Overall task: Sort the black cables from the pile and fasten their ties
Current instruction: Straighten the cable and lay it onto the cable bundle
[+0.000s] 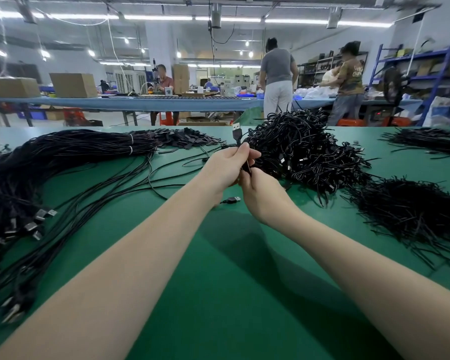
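Black cable [240, 152] held up above the green table [218, 268], just in front of the tangled pile of coiled cables [304, 149], with its plug [236, 131] sticking upward. Gripped by the left hand [229, 165], fingers curled round it from the left. Pinched from below by the right hand [260, 196], fingertips closed on the lower part; whether on the cable itself or its tie, cannot tell. Second plug [233, 200] lying on the table just under the hands. Off to the left, a long bundle of straight cables [63, 154] bound with white bands [131, 144], metal plugs at the near end. To the right, a heap of loose black ties [411, 206]. Beyond the table, a blue-covered bench [120, 102] with cardboard boxes [73, 85] and people working.
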The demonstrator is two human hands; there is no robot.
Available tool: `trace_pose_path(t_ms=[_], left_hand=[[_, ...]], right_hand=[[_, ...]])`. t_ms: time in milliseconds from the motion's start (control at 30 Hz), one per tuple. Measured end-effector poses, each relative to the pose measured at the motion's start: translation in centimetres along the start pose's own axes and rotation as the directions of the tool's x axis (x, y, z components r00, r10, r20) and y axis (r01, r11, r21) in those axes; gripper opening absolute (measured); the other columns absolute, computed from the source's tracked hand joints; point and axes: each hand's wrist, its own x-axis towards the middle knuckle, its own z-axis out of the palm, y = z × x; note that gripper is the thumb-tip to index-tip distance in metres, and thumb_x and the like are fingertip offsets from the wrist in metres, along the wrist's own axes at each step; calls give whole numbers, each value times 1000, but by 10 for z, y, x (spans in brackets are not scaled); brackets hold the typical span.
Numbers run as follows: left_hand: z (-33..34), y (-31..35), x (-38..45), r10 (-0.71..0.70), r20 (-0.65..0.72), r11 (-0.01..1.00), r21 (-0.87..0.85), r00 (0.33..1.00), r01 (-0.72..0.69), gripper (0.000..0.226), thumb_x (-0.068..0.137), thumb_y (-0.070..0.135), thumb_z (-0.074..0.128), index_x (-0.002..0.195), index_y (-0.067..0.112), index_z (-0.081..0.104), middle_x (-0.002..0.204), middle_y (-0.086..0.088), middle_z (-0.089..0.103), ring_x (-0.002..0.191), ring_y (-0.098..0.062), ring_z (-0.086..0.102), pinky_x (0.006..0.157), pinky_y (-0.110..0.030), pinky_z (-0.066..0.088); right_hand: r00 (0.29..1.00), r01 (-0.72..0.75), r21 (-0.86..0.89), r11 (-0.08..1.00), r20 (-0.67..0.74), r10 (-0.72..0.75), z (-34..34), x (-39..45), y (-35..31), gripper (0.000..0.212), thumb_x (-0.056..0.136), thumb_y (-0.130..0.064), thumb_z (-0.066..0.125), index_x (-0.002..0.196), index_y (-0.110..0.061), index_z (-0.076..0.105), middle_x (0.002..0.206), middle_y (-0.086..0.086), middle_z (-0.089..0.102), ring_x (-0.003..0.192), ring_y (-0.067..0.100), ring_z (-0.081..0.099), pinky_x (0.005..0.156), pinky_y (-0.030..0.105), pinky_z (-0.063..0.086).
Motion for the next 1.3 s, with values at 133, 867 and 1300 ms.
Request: trace_pose_path(t_ms=[133,867,1300], left_hand=[[-1,-10,0,48,2,975,217,999,-48,37,102,36,40,84,24,70,85,3,66,70,-4,61,66,-22,46],[50,-39,-22,302,499,-240,864,812,-442,18,102,20,29,104,13,46,103,-5,63,89,-27,63,64,-33,25],[-3,-71,-27,226,84,623,753,971,-210,36,102,35,31,72,15,32,66,-4,51,61,-27,49,55,-36,31]], right_hand=[[998,-48,-173,984,26,53,5,2,14,33,102,-37,21,83,-19,40,84,2,51,77,30,50,68,36,37],[752,612,-779,137,520,-405,-90,-6,72,18,101,-26,33,89,-20,46,81,-6,58,75,22,59,63,32,33],[939,-90,-925,370,44,340,-183,-16,137,32,85,-57,60,91,-28,70,82,-9,63,75,16,63,53,23,42]])
